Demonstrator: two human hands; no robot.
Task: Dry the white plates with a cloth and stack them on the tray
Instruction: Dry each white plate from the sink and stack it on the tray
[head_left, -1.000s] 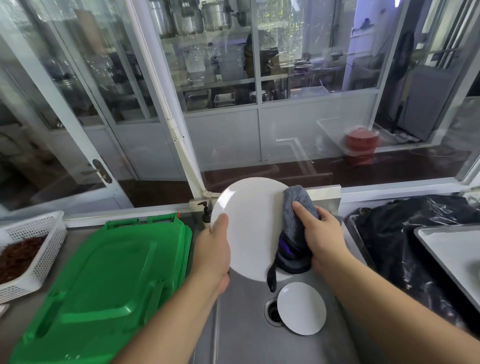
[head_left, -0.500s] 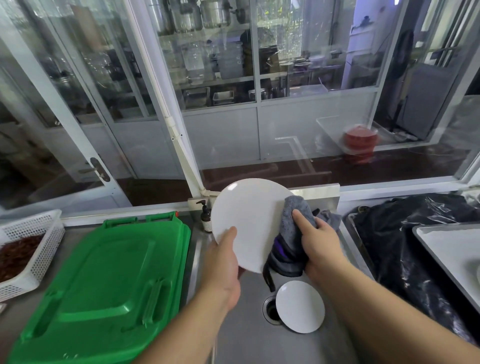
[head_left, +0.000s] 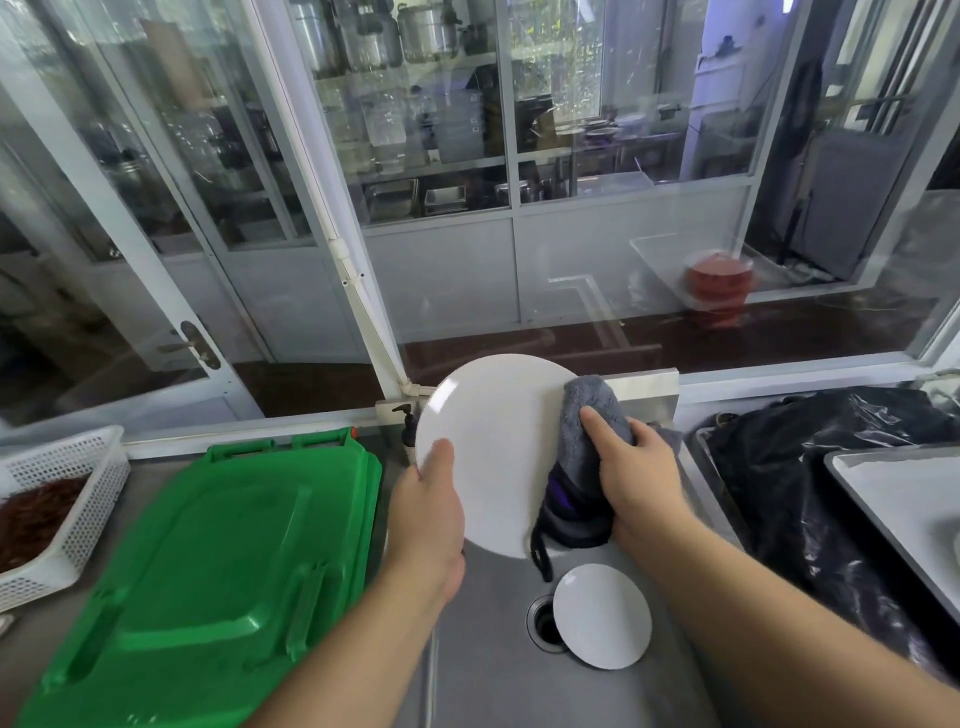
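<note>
A large white plate (head_left: 496, 447) is held upright over the steel sink (head_left: 498, 665). My left hand (head_left: 428, 514) grips its lower left rim, thumb on the face. My right hand (head_left: 631, 475) holds a grey cloth (head_left: 584, 457) wrapped over the plate's right edge, fingers pressing it on. A smaller white plate (head_left: 601, 616) lies flat in the sink beside the drain (head_left: 543, 621). The metal tray (head_left: 904, 499) sits at the far right, cut off by the frame edge.
A green bin lid (head_left: 208, 566) covers the counter to the left, with a white basket (head_left: 62, 499) of dark red bits beyond it. A soap pump bottle (head_left: 408, 423) stands behind the plate. Black plastic sheeting (head_left: 810, 467) lies right of the sink under the tray.
The plate has turned in my hands; my left hand shifted along its lower rim, and the cloth slid along the right edge.
</note>
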